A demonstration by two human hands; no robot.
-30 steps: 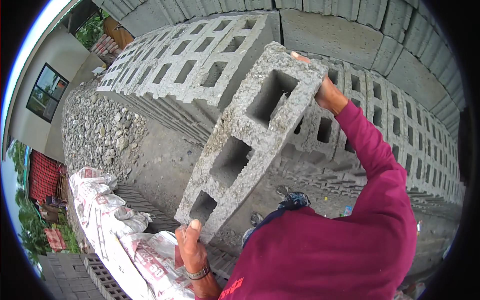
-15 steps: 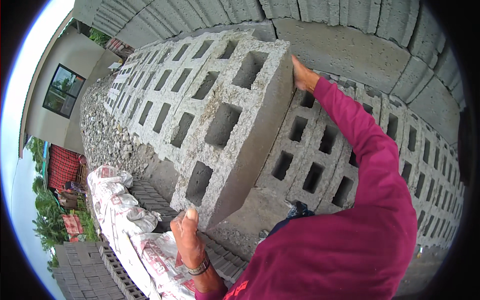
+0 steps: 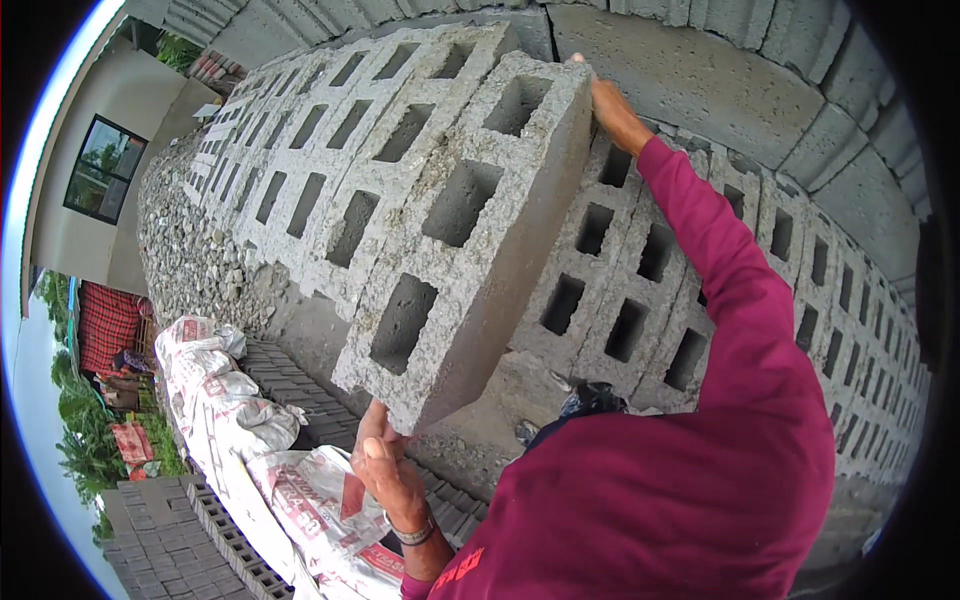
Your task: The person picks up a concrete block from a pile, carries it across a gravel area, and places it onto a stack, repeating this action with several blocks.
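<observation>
Sacks [image 3: 235, 420] and gravel [image 3: 185, 250] left of held block [image 3: 470, 230], stacked blocks [image 3: 330, 150] behind.

A grey three-hole hollow concrete block [image 3: 465, 225] is held tilted: the left hand [image 3: 388, 470] supports its near bottom end, the right hand [image 3: 612, 108] grips its far top end. Behind stand rows of stacked grey hollow blocks [image 3: 300, 170]; white printed sacks [image 3: 235, 420] lie below at left.

The block [image 3: 465, 215] lies above stacked blocks [image 3: 300, 150]; gravel [image 3: 195, 250] and sacks [image 3: 240, 420] lie to their left.
</observation>
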